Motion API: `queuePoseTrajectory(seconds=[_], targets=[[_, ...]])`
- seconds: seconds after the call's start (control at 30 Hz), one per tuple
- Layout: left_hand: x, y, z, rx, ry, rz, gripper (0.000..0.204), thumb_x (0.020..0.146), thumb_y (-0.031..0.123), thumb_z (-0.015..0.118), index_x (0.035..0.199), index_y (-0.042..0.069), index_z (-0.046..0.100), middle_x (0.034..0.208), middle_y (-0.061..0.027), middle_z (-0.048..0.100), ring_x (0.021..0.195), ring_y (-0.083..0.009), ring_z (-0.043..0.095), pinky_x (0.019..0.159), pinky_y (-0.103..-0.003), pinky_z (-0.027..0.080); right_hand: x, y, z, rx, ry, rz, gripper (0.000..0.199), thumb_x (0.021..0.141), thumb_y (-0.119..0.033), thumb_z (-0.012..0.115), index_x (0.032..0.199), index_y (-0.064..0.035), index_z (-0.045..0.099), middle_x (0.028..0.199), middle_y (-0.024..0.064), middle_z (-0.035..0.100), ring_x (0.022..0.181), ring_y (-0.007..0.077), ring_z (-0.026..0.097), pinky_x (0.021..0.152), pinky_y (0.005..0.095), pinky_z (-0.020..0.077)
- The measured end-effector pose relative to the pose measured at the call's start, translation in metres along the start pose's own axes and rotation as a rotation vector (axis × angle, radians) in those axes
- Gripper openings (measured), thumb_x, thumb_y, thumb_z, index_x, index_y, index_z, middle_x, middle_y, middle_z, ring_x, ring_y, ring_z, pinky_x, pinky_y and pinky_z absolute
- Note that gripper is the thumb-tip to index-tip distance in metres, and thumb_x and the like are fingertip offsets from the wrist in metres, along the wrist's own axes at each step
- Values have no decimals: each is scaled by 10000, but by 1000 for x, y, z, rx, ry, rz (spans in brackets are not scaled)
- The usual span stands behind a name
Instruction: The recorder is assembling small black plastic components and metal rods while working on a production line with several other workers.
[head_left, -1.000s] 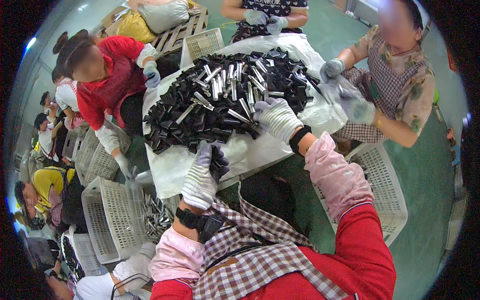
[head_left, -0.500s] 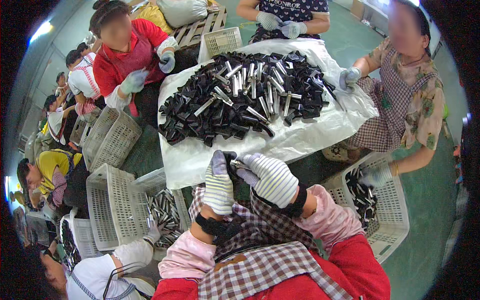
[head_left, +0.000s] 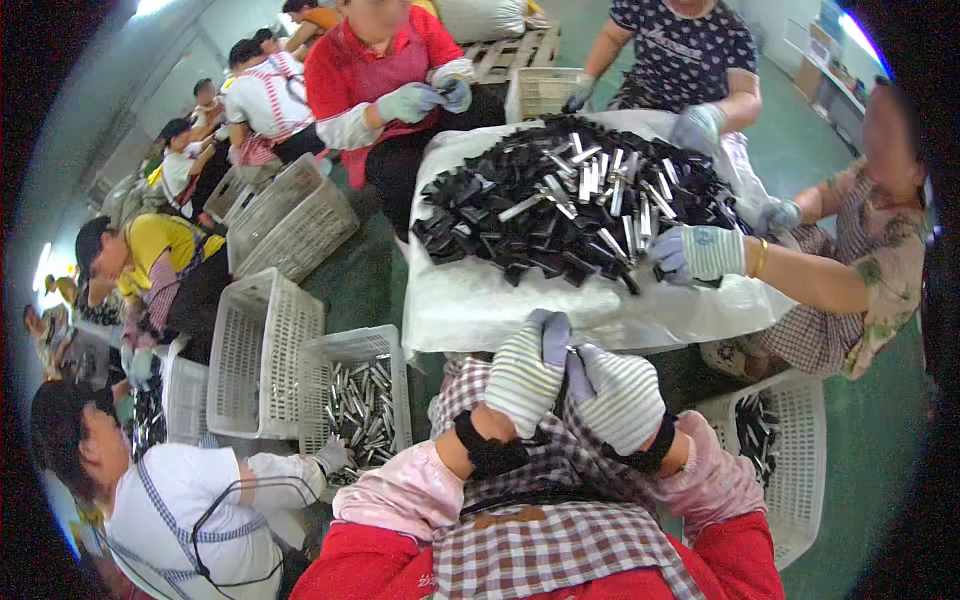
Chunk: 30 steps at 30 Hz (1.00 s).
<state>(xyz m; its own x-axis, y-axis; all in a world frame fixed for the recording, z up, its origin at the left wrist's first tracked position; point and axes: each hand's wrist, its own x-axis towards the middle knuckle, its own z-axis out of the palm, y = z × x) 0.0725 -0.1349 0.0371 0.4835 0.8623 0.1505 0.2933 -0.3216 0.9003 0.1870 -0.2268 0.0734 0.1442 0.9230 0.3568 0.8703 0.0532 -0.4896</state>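
Note:
In front of my lap, at the near edge of the covered table, both gloved hands are closed and brought together. My left hand [head_left: 528, 375] wears a striped glove, its fingers pressed together pointing away from me. Beside it my right hand [head_left: 618, 397], gloved the same way, is curled with its thumb towards the left. A small bright metal bit shows between the two hands; the rest of what they hold is hidden by the gloves. Beyond them lies a heap of black parts [head_left: 490, 225] with silver metal tubes [head_left: 640, 215] on top.
White sheeting [head_left: 480, 318] covers the table. A co-worker's gloved hand [head_left: 700, 252] reaches into the heap from the right; other co-workers sit around the table. A basket of silver pieces [head_left: 402, 400] stands at left, and a basket with black pieces [head_left: 797, 470] at right.
The view has swung left. The black part and silver metal piece seen at my fingers are now mostly hidden, my hands closer together. The right-hand co-worker's hand has moved from the basket to the heap.

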Motion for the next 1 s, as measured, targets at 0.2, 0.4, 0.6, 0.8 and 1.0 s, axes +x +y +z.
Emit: queuePoseTrajectory(seconds=[0.2, 0.4, 0.6, 0.8, 1.0], targets=[[-3, -19, -9, 157, -212, -46, 421, 998, 359, 419, 1049, -20, 592, 964, -195, 656, 886, -291, 617, 833, -374, 470, -4, 6, 7, -18, -165, -185, 198, 837, -198, 579, 782, -14, 528, 593, 172, 559, 534, 363, 583, 501, 447, 461], [-9, 11, -28, 19, -301, -86, 424, 989, 355, 435, 1087, -23, 600, 1011, -223, 653, 953, -345, 619, 886, -380, 467, 9, 4, -7, 418, -382, 73, 285, 892, -276, 549, 884, -4, 632, 735, 249, 607, 687, 429, 600, 606, 437, 484], [3, -37, -20, -28, -453, 40, 379, 979, 314, 452, 1027, -30, 605, 942, -196, 651, 885, -334, 624, 807, -390, 494, 6, 2, 4, 187, -379, 99, 409, 904, -401, 515, 802, -16, 609, 737, 229, 630, 729, 413, 627, 650, 480, 493], [1, -12, -20, -576, -288, -364, 463, 975, 458, 450, 951, 43, 652, 879, -56, 655, 774, -125, 584, 708, -268, 473, -5, 3, -10, 164, -146, 38, 326, 886, -350, 569, 915, -30, 622, 737, 203, 627, 682, 379, 630, 597, 460, 489], [4, -4, -11, -534, -298, -356, 450, 984, 424, 443, 948, 37, 671, 848, -54, 664, 760, -140, 591, 699, -274, 475, -11, 11, -12, 94, -92, 25, 274, 898, -317, 571, 869, -45, 590, 736, 178, 621, 640, 367, 617, 564, 460, 482]])
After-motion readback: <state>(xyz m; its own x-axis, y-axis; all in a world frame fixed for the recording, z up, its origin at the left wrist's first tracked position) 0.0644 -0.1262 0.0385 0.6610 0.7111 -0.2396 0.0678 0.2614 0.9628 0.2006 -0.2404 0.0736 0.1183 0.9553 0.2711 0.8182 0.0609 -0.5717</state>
